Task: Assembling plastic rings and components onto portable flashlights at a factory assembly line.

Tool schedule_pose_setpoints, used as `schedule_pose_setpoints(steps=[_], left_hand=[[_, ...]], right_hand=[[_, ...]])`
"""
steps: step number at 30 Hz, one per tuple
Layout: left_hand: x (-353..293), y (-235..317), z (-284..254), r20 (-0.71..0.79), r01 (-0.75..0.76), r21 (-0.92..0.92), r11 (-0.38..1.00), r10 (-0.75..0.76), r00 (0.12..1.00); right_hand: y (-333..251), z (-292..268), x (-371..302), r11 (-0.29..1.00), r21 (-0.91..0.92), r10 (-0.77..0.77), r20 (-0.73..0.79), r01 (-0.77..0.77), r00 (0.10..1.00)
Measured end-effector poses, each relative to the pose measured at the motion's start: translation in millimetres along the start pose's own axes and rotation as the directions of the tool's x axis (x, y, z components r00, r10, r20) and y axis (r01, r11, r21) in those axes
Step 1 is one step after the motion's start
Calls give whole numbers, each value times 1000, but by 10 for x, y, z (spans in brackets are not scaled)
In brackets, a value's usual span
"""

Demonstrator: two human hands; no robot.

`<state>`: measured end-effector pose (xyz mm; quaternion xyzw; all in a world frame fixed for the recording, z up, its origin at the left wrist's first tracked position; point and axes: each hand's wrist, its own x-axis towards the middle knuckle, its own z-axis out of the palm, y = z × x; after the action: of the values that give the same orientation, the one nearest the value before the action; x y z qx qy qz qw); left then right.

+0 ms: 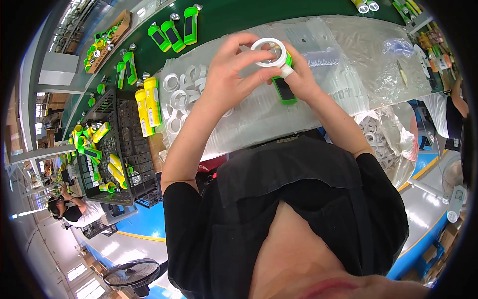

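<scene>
From here I see plastic sheeting [244, 127] over the green surface [294, 10], white rings [181, 92] on the sheeting, green lights [173, 37] beyond.

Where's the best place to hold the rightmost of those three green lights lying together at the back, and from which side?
Probably mid-body on the rightmost green light, from above and its right: the body looks long and narrow enough to pinch across, and the middle green light lies close on its left.
</scene>
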<state>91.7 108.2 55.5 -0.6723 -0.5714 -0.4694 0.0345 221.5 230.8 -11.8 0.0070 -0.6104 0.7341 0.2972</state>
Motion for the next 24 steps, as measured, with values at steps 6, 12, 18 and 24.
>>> schedule_pose_setpoints(steps=[6,12,18,24], left_hand=[[-3,7,49,59,11,34,999,-13,998],[6,57,124,95,63,-12,998,-62,994],[61,204,359,161,92,-21,996,-88,983],[59,221,515,144,207,-157,966,-185,972]], right_hand=[[-32,-122,-22,996,92,4,-3,-4,1000],[-410,-514,59,730,-601,-234,229,326,945],[-1121,-605,234,508,-742,14,515,438,857],[-1451,-389,421,407,-834,405,531,373,744]])
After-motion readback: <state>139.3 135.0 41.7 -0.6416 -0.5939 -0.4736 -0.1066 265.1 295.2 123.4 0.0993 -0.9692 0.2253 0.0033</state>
